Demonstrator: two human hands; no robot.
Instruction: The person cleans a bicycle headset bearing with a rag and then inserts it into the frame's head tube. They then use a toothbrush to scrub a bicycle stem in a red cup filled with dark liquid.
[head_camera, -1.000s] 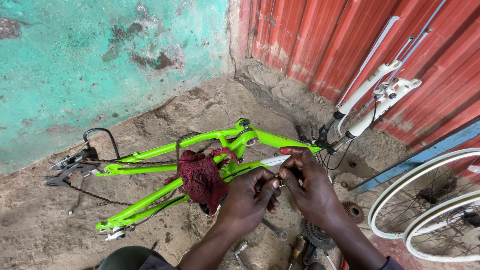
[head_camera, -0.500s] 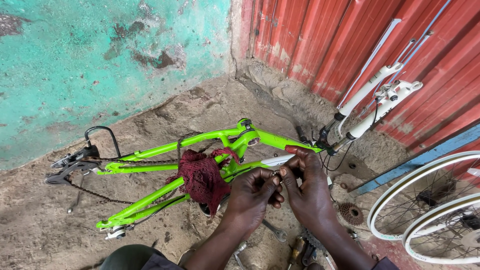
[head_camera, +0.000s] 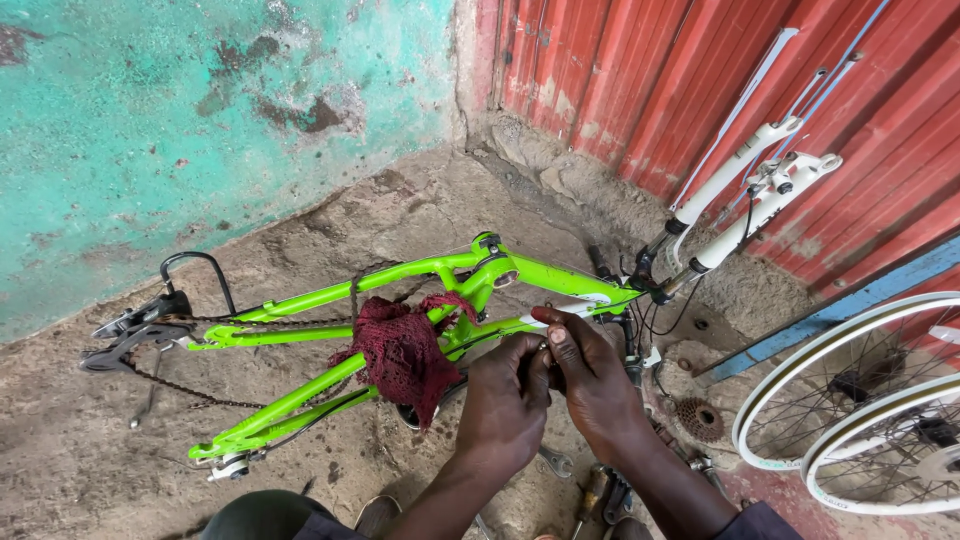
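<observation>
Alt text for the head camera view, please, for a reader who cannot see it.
A person's left hand and right hand meet over the down tube of a bright green bicycle frame lying wheel-less on a dirt floor, a dark red rag draped on it. Two white-rimmed wheels lean by a red corrugated wall; a turquoise wall stands left.

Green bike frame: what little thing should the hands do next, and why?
Probably keep both hands steady on the small part: the left hand and right hand pinch together beside the green bike frame, and what they hold is hidden.
</observation>
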